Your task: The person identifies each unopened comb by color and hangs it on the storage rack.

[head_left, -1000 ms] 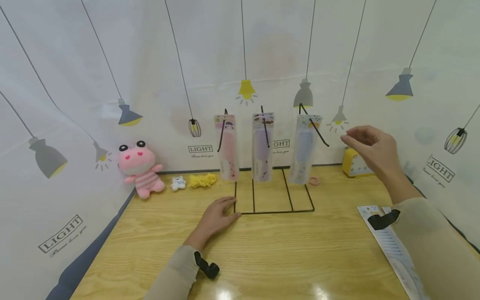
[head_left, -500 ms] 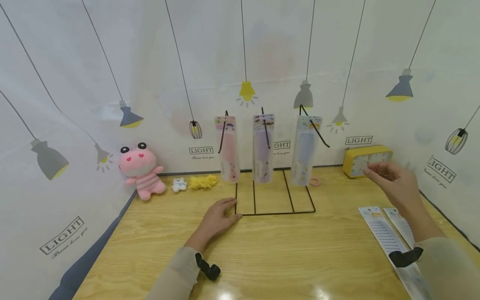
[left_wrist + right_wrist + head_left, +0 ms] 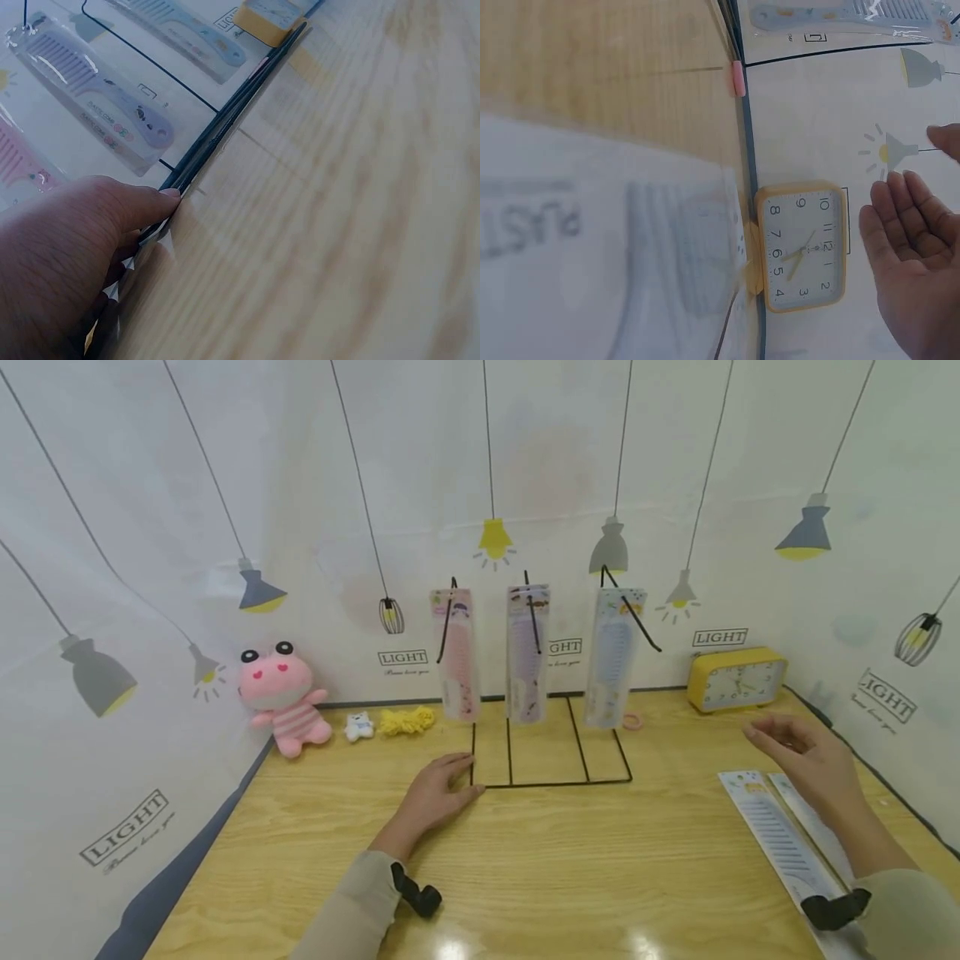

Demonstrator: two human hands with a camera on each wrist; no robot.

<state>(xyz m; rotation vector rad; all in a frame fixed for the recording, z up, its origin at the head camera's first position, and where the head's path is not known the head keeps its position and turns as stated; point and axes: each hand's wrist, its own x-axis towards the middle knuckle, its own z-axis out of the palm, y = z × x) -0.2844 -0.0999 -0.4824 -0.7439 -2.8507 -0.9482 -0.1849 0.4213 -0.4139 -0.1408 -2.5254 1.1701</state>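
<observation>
My left hand (image 3: 433, 802) grips the front left corner of a black wire display rack (image 3: 555, 785); in the left wrist view its thumb lies on the base wire. From the rack's hooks hang packaged plastic combs: a pink comb (image 3: 457, 660), a purple comb (image 3: 528, 652) and a blue comb (image 3: 613, 652). My right hand (image 3: 813, 764) holds nothing, its fingers relaxed, over the far end of two packaged combs (image 3: 780, 835) on the table at the right. The right wrist view shows the right hand (image 3: 919, 240) with its palm bare.
A yellow alarm clock (image 3: 738, 681) stands at the back right, and a pink hair tie (image 3: 632, 721) lies by the rack. Along the back left are a pink plush toy (image 3: 285, 702), a small white bear (image 3: 359, 727) and a yellow yarn bundle (image 3: 407, 721). A printed curtain hangs behind.
My right hand has moved right and down, from beside the blue comb's hook past the clock to over the combs on the table. The left hand keeps its place on the rack.
</observation>
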